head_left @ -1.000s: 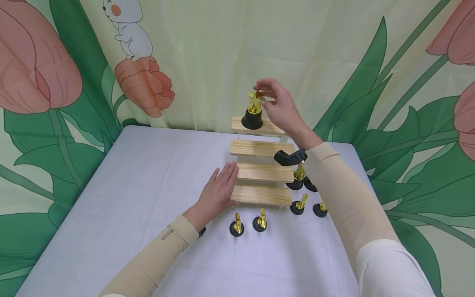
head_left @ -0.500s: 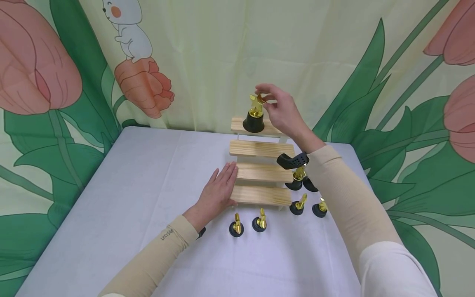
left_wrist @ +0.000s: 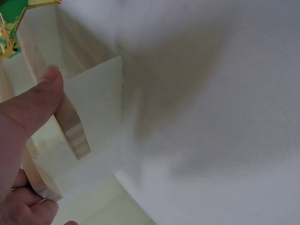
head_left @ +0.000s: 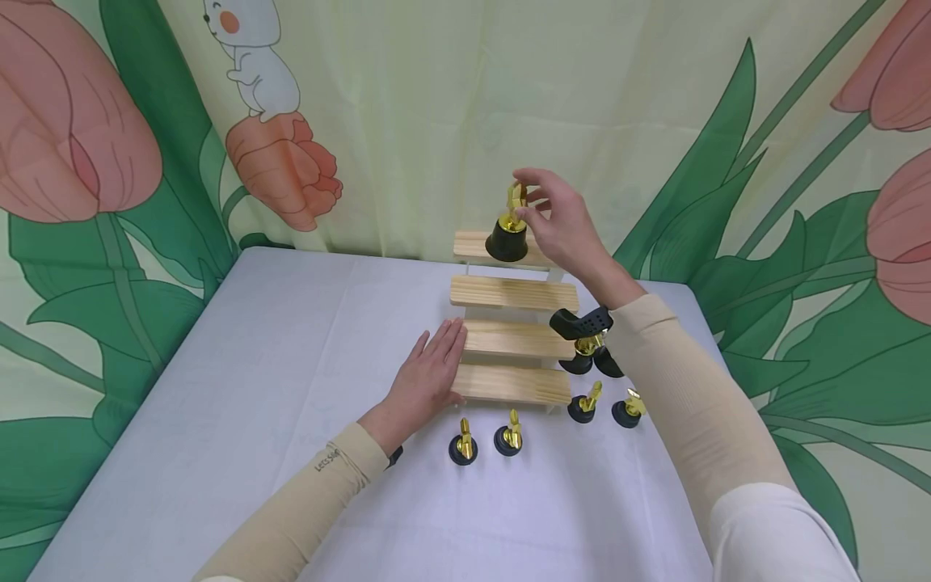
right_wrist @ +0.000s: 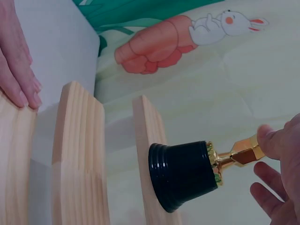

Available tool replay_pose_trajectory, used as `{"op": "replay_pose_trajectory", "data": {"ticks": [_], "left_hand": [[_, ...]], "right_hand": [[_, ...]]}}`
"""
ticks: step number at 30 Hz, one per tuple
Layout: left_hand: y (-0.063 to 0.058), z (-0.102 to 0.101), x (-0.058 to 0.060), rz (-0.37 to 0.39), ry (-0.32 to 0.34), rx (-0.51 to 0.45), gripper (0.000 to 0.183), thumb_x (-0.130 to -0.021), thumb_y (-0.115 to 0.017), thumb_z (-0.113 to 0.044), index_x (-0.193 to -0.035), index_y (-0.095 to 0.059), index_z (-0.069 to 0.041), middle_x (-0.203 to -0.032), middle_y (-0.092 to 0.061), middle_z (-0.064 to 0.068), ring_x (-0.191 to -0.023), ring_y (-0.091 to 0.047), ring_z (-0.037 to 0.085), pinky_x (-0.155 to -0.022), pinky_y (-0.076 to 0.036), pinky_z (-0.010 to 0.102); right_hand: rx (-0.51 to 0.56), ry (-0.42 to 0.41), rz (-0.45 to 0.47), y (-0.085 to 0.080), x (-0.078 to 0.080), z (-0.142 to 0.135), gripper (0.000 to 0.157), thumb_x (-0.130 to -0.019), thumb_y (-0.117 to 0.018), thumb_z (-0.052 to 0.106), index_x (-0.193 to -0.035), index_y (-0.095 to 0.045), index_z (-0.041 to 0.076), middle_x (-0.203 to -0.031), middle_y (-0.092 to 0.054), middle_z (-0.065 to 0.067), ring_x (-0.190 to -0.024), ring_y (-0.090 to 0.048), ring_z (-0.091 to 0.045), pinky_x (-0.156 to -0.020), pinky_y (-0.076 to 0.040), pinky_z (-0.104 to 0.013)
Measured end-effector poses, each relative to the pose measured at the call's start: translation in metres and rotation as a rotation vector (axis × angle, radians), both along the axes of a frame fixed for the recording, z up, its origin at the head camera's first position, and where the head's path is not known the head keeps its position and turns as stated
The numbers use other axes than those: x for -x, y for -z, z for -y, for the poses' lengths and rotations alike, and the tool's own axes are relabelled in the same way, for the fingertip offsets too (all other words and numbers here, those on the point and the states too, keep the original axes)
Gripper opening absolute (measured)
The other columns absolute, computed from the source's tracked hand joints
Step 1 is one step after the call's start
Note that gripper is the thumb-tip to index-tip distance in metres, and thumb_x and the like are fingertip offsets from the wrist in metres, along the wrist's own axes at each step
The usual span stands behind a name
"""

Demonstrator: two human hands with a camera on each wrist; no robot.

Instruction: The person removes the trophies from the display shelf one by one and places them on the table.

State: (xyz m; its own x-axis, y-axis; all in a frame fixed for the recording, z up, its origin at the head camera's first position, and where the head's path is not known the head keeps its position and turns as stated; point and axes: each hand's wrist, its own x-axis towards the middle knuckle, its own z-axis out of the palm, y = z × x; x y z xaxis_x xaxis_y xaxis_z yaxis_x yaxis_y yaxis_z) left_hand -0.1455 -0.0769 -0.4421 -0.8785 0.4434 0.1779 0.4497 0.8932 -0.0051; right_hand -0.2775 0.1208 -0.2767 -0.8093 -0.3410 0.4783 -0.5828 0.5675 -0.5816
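Observation:
At the top step of a wooden stepped display stand (head_left: 512,384), my right hand (head_left: 570,222) pinches a small gold star trophy (head_left: 508,230) by its star. The trophy's black base (right_wrist: 183,176) overlaps the top plank (right_wrist: 150,126) in the right wrist view, and the star is turned nearly edge-on. My left hand (head_left: 422,376) holds the stand's left side at the lower steps. In the left wrist view the thumb (left_wrist: 40,96) lies across one plank's edge, and the other fingers (left_wrist: 40,211) bend against another plank's end.
Two trophies (head_left: 463,447) stand in front of the stand. Several more trophies (head_left: 584,404) are at its right, some partly hidden behind my right wrist. A white cloth covers the table (head_left: 291,356). A printed curtain (head_left: 407,121) hangs close behind the top step.
My right hand has shifted slightly right and down along the top step with the trophy. The star has turned from facing me to nearly edge-on. My left hand stays put.

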Motion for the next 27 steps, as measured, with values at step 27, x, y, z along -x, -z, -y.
{"op": "replay_pose_trajectory", "data": {"ticks": [27], "left_hand": [[0.002,-0.002,0.001,0.003,-0.008,0.005,0.113,-0.059,-0.076,-0.048,-0.143,-0.016,-0.002,-0.151,-0.014,0.01,-0.139,-0.014,0.022,-0.112,-0.019,0.042]], "right_hand": [[0.158,0.044,0.153,-0.007,-0.017,-0.011,0.042,-0.087,-0.056,0.009,-0.127,-0.045,0.017,-0.127,-0.047,-0.003,-0.117,-0.051,-0.02,-0.097,-0.044,-0.029]]}}
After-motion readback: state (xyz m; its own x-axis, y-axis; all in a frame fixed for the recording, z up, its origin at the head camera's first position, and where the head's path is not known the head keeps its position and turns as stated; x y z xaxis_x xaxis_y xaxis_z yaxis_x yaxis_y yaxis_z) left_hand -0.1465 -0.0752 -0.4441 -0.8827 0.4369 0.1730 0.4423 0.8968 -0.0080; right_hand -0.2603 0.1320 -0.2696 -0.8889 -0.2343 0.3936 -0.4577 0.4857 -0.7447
